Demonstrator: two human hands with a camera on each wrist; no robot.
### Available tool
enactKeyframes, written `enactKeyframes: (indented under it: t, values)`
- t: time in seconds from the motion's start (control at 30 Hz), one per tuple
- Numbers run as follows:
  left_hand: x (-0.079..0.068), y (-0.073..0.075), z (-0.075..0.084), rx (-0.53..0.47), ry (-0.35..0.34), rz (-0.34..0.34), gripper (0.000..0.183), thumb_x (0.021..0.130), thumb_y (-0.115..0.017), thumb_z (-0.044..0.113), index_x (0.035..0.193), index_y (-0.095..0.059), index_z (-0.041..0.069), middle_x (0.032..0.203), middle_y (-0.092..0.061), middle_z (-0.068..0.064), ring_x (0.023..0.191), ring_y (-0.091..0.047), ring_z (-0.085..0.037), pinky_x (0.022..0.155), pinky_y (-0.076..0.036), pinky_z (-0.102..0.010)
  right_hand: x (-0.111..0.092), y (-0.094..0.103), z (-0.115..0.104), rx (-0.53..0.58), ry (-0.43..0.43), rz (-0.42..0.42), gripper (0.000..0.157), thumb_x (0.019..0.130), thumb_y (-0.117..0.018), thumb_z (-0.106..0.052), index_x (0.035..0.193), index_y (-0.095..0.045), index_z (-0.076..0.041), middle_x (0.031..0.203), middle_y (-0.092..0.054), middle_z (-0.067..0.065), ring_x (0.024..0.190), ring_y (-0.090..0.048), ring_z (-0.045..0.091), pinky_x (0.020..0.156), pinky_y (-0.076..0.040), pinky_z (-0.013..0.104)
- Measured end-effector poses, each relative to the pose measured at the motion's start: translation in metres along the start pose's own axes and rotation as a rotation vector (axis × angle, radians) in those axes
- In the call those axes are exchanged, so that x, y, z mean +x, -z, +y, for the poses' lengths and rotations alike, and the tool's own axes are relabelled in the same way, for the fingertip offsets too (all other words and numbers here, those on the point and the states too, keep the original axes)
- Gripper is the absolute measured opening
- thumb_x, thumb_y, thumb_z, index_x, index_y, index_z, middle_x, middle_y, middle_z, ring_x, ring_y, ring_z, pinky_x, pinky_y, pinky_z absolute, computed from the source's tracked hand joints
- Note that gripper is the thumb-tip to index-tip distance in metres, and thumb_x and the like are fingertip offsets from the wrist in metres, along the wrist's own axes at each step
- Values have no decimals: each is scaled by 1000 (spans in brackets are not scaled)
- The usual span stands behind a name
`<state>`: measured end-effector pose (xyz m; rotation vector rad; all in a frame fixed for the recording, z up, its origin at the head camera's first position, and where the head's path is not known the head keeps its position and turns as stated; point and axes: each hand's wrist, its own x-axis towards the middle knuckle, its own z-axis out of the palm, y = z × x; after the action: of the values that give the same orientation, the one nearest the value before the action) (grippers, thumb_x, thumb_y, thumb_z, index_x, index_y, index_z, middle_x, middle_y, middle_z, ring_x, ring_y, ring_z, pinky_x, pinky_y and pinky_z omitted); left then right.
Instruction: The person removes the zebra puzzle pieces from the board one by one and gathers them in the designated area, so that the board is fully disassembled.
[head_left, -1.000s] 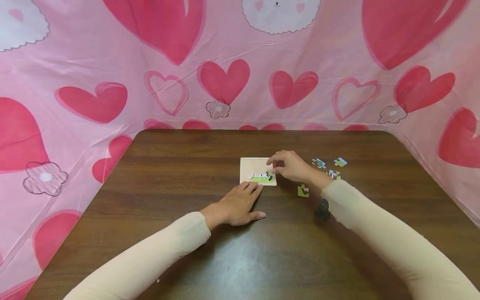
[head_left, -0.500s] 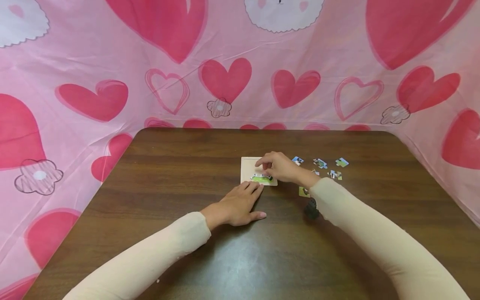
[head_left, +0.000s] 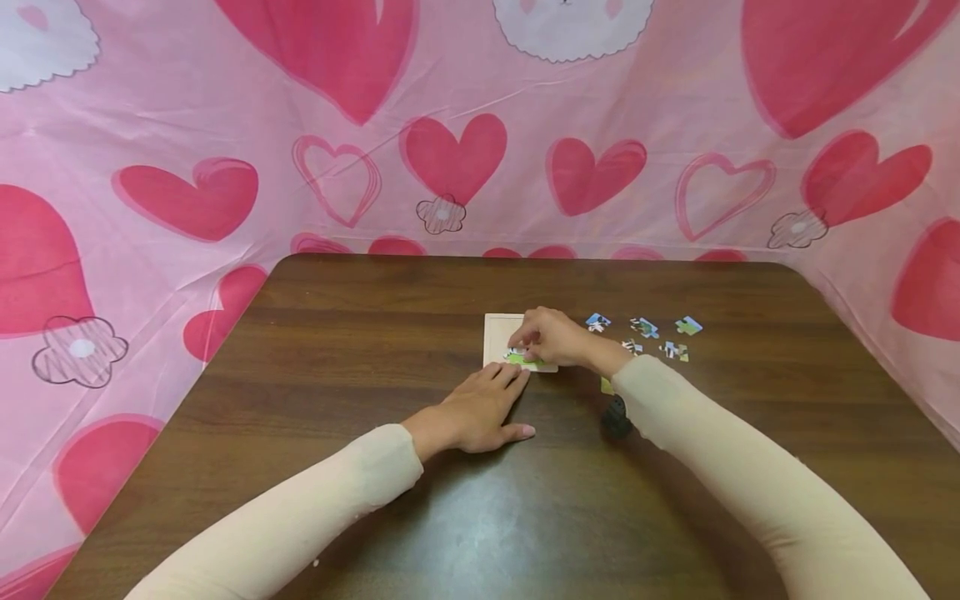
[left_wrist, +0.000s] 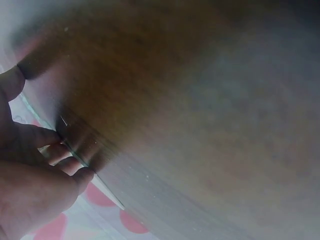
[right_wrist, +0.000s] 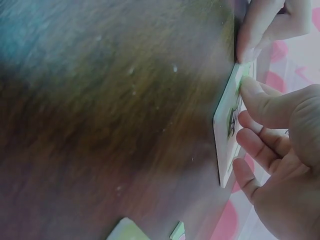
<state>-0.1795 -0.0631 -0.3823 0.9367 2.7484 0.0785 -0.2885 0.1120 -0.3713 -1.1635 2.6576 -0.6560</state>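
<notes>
A small square wooden puzzle board (head_left: pixel 493 333) lies on the table, with joined pieces (head_left: pixel 513 357) of green and black-and-white print along its near edge. My left hand (head_left: pixel 480 408) lies flat, fingertips at the board's near edge and thumb spread on the table. Over the board's right part, my right hand (head_left: pixel 558 337) has its thumb and index finger bent down around a puzzle piece in the green strip. In the right wrist view the thumb (right_wrist: pixel 260 102) touches the green print, while the other fingers bend loosely over the board. The right hand covers part of the strip.
Several loose puzzle pieces (head_left: pixel 643 327) are scattered right of the board, one (head_left: pixel 607 386) partly behind the right sleeve. The brown wooden table (head_left: pixel 337 333) backs onto a pink cloth (head_left: pixel 585 92) with hearts. A dark object (head_left: pixel 617 417) sits at the right wrist.
My right hand has moved left over the board and lowered, its thumb and index finger now down at the printed strip. The left hand has stayed at the near edge.
</notes>
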Motion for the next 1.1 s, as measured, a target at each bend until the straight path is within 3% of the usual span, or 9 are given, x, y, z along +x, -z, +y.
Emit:
enactKeyframes:
  t: [0.47,0.7,0.83,1.1]
  values:
    - [1,0,0,8,1,4,84,94,-42,62,154,-19,8,157,-22,-6,143,-18,-23,115,-23,-40,4,-2,-4,58,-26,-19,27,76,-73,8,92,-67,-12,84,-58,2,80,-52,19,74,-44,35]
    - [0,0,0,10,7,6,84,94,-42,62,154,-20,8,157,-23,-6,143,-19,-22,114,-24,-40,3,-2,-9,44,-11,-19,32,73,-72,10,93,-68,-14,78,-60,-1,71,-51,14,80,-34,38]
    - [0,0,0,9,4,11,84,94,-43,62,154,-20,7,156,-23,-5,142,-20,-22,114,-24,-40,2,-2,-8,38,15,-15,35,74,-69,13,97,-73,-13,80,-61,1,74,-52,15,76,-40,36]
    - [0,0,1,-3,7,3,84,94,-43,61,154,-19,8,157,-22,-5,143,-18,-22,114,-24,-41,-1,2,-9,-16,24,-31,40,75,-70,11,104,-74,-16,88,-64,0,87,-56,18,87,-34,46]
